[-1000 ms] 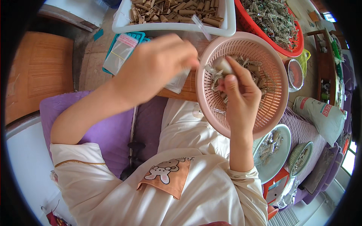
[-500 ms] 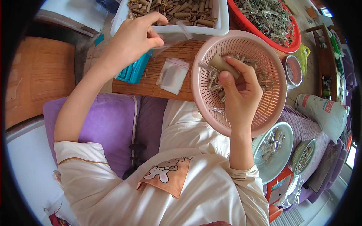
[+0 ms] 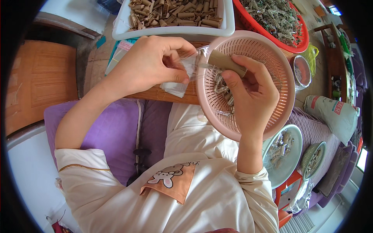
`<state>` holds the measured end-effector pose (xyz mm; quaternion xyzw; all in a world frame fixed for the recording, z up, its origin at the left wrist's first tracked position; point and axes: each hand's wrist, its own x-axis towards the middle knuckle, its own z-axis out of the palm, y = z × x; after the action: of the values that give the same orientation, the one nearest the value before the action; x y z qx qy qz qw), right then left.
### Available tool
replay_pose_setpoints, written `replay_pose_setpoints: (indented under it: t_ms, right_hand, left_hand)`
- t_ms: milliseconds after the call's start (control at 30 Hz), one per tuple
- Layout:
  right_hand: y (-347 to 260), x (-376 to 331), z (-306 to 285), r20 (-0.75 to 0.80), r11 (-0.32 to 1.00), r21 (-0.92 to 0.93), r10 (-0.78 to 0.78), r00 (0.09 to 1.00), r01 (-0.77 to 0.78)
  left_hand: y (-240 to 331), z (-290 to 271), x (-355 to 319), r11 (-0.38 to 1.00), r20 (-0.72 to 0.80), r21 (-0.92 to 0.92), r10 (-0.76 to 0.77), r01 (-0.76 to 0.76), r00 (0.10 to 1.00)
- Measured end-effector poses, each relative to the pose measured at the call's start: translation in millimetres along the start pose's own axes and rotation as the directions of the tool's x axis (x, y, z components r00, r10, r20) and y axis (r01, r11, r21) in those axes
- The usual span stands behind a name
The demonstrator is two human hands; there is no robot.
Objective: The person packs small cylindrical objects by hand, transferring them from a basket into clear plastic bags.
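Two hands meet over the pink basket's near-left rim | right hand pinches a tan paper roll: light, crushable we judge, best held mid-length | left hand closed on a thin clear bag, limp, slippery | beyond: white tray of tan rolls.

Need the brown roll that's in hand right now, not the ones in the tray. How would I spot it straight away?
Find the pink slotted basket in the person's lap. Just above its near rim the right hand pinches a short brown paper roll at one end, its other end meeting the clear plastic bag in the left hand. The similar rolls in the white tray lie piled; this one is held alone.
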<state>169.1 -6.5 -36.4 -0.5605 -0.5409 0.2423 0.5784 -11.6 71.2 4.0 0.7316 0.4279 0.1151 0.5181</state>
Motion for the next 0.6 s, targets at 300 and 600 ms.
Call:
replay_pose_setpoints:
  t_ms: [300,600]
  right_hand:
    - [-0.4,1.6,2.0,0.129,0.995,-0.003,0.1,0.987,-0.1]
    - [-13.7,6.5,10.5,0.199,0.929,0.086,0.339,0.919,-0.361]
  left_hand:
    - [-4.5,10.6,-3.6,0.989,-0.017,-0.052,0.135,-0.136,0.991]
    - [-0.7,17.2,-9.7,1.0,-0.053,0.012,0.028,-0.027,0.998]
